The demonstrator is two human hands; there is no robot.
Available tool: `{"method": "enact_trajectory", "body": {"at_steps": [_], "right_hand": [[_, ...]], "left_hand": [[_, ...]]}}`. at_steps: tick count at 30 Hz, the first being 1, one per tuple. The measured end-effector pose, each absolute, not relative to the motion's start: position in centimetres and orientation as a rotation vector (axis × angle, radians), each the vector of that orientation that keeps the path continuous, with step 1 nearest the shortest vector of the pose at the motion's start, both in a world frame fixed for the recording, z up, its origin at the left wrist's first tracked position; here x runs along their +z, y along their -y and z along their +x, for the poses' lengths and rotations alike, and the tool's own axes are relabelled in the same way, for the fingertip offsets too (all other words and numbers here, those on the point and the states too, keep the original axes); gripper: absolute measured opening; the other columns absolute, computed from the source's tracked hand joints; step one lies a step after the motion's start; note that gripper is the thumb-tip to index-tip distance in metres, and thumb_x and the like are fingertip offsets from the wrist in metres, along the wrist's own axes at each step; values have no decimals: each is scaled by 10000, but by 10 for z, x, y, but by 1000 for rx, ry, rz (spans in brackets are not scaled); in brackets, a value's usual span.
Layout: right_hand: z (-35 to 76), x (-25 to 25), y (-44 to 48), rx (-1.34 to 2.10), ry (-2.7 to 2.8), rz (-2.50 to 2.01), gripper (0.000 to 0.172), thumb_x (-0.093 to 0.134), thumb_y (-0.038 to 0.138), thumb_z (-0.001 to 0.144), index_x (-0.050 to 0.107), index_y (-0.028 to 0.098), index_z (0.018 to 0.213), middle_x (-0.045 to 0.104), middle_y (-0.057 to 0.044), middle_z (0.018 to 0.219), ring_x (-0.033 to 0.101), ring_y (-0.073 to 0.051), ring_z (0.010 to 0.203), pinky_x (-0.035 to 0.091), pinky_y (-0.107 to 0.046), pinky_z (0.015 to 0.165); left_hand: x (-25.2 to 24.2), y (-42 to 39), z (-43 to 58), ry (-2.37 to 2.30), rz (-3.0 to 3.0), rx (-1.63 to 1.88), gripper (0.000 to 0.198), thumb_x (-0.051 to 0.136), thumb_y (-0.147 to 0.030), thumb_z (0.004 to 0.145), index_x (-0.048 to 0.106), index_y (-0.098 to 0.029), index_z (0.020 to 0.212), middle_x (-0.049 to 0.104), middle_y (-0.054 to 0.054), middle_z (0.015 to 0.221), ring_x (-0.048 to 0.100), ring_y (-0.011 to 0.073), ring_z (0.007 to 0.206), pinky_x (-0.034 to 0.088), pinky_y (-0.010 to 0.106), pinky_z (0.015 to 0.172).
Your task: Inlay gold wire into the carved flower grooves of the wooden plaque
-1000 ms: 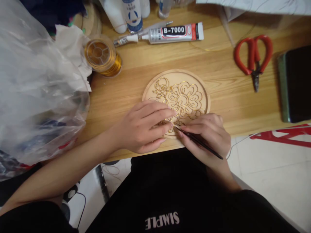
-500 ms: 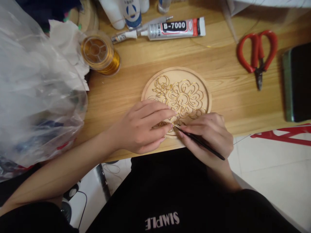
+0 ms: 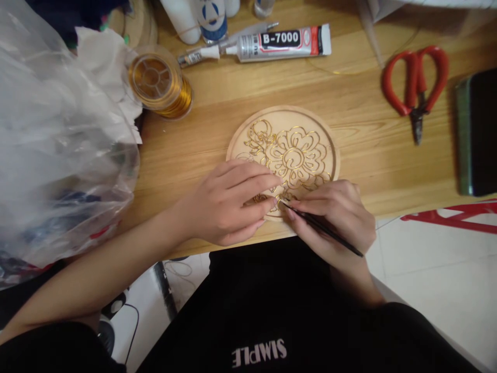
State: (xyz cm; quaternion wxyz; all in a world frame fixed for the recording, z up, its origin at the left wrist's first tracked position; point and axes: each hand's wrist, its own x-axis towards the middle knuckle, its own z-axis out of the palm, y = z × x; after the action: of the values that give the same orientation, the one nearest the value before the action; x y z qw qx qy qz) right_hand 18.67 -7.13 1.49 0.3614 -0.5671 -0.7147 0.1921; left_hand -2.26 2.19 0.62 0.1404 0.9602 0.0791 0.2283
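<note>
A round wooden plate (image 3: 236, 142) with a raised rim lies near the table's front edge. Gold wire forms a flower pattern (image 3: 294, 158) on its face. My left hand (image 3: 233, 202) rests flat over the plate's lower left, fingers slightly apart, with no object visible in it. My right hand (image 3: 336, 215) pinches a thin black tool (image 3: 330, 233), whose tip touches or nearly touches the wire at the plate's lower edge, beside my left fingertips. What lies under the fingers is hidden.
A spool of gold wire (image 3: 159, 83) stands at the back left, beside a large plastic bag (image 3: 66, 155). Behind the plate lies a B-7000 glue tube (image 3: 283, 44). Red-handled pliers (image 3: 416, 93) and a phone (image 3: 477, 134) are on the right.
The view has shifted slightly, so the pliers and phone appear a little further right. My right hand and the tool sit marginally further right; my left hand has hardly moved.
</note>
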Motion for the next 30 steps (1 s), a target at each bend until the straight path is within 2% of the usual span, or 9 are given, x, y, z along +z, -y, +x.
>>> {"method": "enact_trajectory", "body": {"at_steps": [6, 11, 17, 30], "right_hand": [[186, 16, 71, 494, 1858, -1484, 111, 717, 216, 771, 631, 260, 827, 707, 25, 714, 616, -166, 658, 451, -370, 660], [187, 16, 71, 533, 1848, -1487, 88, 709, 207, 781, 647, 254, 820, 698, 25, 701, 606, -163, 660, 441, -369, 675], [189, 18, 71, 575, 1860, -1466, 118, 727, 161, 763, 669, 231, 838, 696, 4, 720, 592, -174, 714, 439, -373, 696], [190, 15, 72, 600, 1817, -1422, 151, 732, 124, 748, 658, 234, 821, 693, 15, 739, 585, -171, 719, 438, -374, 699]], "left_hand": [[7, -22, -23, -256, 2801, 603, 198, 540, -259, 865, 627, -158, 1012, 614, 101, 1181, 566, 260, 1087, 512, 434, 886], [8, -22, -22, -233, 2784, 644, 197, 596, -238, 826, 644, -128, 982, 632, 129, 1144, 584, 286, 1051, 523, 452, 865], [7, -22, -22, -232, 2810, 663, 195, 588, -239, 831, 639, -138, 989, 629, 116, 1140, 566, 259, 1053, 521, 431, 870], [0, -19, -23, -237, 2767, 705, 218, 611, -226, 819, 639, -132, 1014, 616, 120, 1159, 553, 270, 1072, 492, 444, 915]]}}
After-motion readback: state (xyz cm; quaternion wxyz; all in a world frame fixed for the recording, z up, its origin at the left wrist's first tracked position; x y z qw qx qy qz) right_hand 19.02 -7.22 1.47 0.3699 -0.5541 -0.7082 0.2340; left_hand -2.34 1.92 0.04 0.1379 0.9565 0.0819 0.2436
